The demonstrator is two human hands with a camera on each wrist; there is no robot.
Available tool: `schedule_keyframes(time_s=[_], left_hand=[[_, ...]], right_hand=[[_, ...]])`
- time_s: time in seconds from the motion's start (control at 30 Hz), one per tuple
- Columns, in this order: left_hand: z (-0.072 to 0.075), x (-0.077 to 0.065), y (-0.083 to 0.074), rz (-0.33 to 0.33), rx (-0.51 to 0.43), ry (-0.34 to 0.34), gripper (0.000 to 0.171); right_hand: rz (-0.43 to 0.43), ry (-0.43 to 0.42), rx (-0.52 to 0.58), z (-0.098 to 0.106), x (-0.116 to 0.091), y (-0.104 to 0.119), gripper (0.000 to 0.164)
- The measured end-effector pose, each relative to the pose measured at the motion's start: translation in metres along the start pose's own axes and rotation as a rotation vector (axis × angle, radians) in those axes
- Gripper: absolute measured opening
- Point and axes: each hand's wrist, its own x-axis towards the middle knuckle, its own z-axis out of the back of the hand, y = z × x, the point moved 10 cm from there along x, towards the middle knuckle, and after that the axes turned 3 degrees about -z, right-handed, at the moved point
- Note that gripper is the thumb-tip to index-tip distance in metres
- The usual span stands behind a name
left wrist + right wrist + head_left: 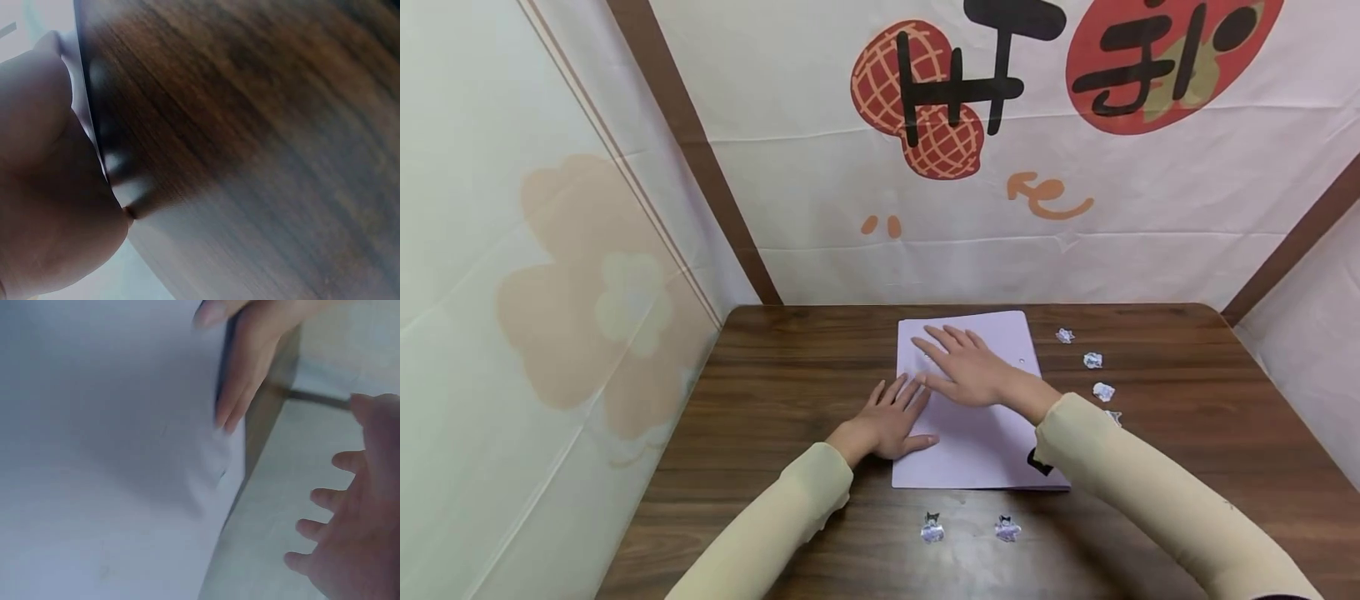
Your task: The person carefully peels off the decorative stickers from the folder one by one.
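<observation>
A flat lilac stack of paper or card point(977, 458) lies on the table, with small marks near its upper part and more than one layer showing at its edges. My left hand point(891, 423) rests on its left edge, fingers spread and thumb pointing right across the sheet. In the left wrist view the palm side of that hand point(50, 181) is dark and close. My right hand point(967, 368) is spread over the upper middle of the stack, its fingers pointing up and left. From the right wrist, the right hand's fingers point(325, 500) appear straight, apart from the lilac surface point(112, 456).
Two small cartoon stickers, one on the left point(932, 527) and one on the right point(1007, 528), lie in front of the stack. Several more stickers point(1103, 392) run down its right side. The wooden table point(790, 358) meets printed cloth walls point(805, 167) at the back and left.
</observation>
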Motion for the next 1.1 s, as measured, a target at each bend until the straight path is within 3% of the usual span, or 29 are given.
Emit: schedule_keyframes(time_s=[0.3,0.53,0.83,1.1], left_hand=[[0.002,0.002,0.0,0.0,0.029,-0.009,0.089],[0.002,-0.002,-0.001,0.016,0.033,0.011,0.089],[0.003,-0.002,-0.001,0.019,0.013,0.017,0.09],[-0.003,0.0,0.003,0.017,0.007,0.0,0.09]], right_hand=[[-0.148,0.06,0.07,-0.016,0.042,-0.048,0.063],[-0.081,0.043,0.127,-0.028,0.057,-0.054,0.051],[-0.117,0.02,0.171,-0.041,0.064,-0.075,0.038],[-0.104,-0.002,0.179,-0.041,0.067,-0.072,0.031]])
